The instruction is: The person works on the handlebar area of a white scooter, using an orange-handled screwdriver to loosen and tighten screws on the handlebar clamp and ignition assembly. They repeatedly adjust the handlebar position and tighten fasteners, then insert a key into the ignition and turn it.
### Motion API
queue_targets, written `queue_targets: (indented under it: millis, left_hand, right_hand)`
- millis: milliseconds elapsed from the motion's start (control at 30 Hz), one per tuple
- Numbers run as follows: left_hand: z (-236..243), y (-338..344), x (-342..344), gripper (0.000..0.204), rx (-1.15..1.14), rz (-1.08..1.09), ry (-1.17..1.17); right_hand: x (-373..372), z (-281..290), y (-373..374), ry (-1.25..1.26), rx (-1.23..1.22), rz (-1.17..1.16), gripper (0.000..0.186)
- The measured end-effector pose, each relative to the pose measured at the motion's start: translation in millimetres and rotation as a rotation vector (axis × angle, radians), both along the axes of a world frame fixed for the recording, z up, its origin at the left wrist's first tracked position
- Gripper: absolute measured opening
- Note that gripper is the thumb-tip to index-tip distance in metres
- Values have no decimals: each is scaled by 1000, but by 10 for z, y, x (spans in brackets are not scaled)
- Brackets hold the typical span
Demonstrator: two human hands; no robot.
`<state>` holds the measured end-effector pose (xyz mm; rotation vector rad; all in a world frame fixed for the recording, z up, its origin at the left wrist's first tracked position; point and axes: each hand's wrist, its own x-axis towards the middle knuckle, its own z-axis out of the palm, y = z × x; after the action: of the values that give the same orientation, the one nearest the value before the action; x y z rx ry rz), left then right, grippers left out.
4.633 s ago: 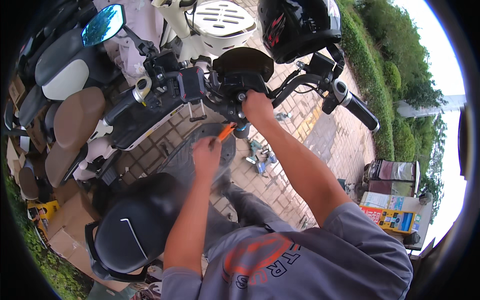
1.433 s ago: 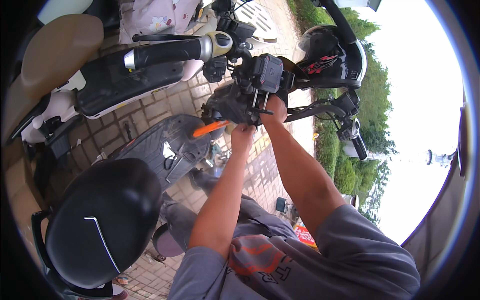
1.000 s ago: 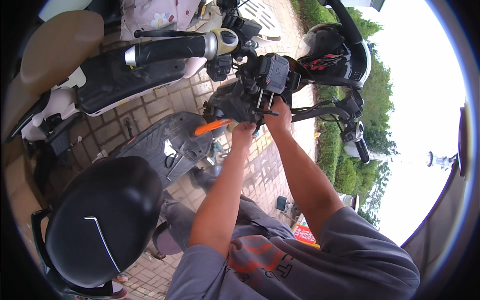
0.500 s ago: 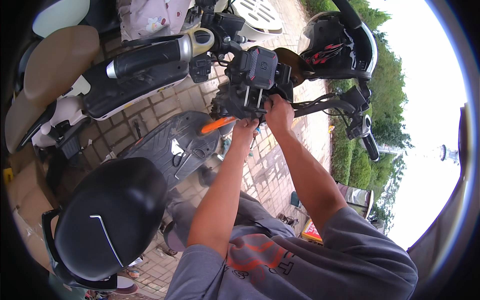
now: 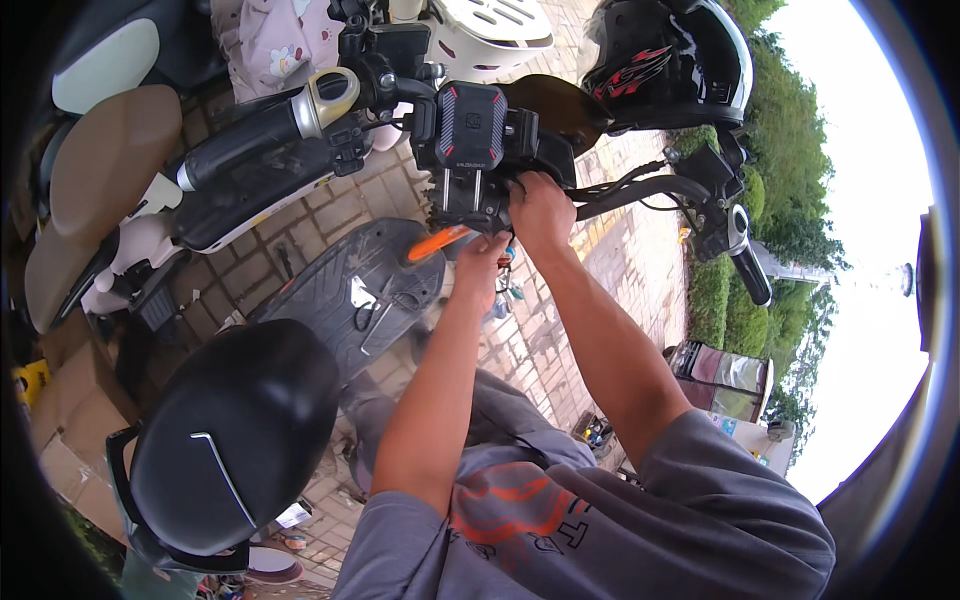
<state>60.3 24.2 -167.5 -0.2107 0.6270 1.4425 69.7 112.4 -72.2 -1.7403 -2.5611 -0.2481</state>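
Both my hands are at the front column of an electric scooter, just below a black phone holder (image 5: 471, 124) with red trim and metal rods. My left hand (image 5: 480, 264) is closed, its fingertips pinched at the lower edge of the column; what they grip is hidden. A small bunch of red and teal hanging items (image 5: 511, 277) shows beside it. My right hand (image 5: 543, 212) lies a little higher and to the right, its fingers curled against the dark housing under the handlebar (image 5: 645, 198). Its fingertips are out of sight. On the black seat (image 5: 240, 400) rests an L-shaped hex key (image 5: 222, 475).
A black helmet (image 5: 680, 70) hangs beyond the handlebar. The grey footboard (image 5: 335, 280) carries a white scrap and a dark cord. Another scooter with a brown seat (image 5: 115, 150) stands close at left, near a cardboard box (image 5: 85, 410). A three-wheeled vehicle (image 5: 720, 378) is at right.
The view has shifted, so the phone holder and handlebar sit farther left and higher. Both hands stay at the column, with the hanging items more visible beside the left one.
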Motion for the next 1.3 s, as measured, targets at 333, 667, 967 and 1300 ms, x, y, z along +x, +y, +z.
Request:
queue_targets:
  millis: [333,667,967,1300]
  left_hand:
    - [164,-33,-87,18,-53,-54,16]
    - [-34,-190,42,22,83,-81,326]
    - [260,-321,-155,17,26,-126,266]
    - [354,-29,-215,15,-60,-84,298]
  right_hand:
    - [283,330,-273,163,-149,252,21]
    - [367,300,10,188,-515,357,17]
    - [389,236,-235,159,-418,99,11]
    - [539,307,33,386,-494,364,10]
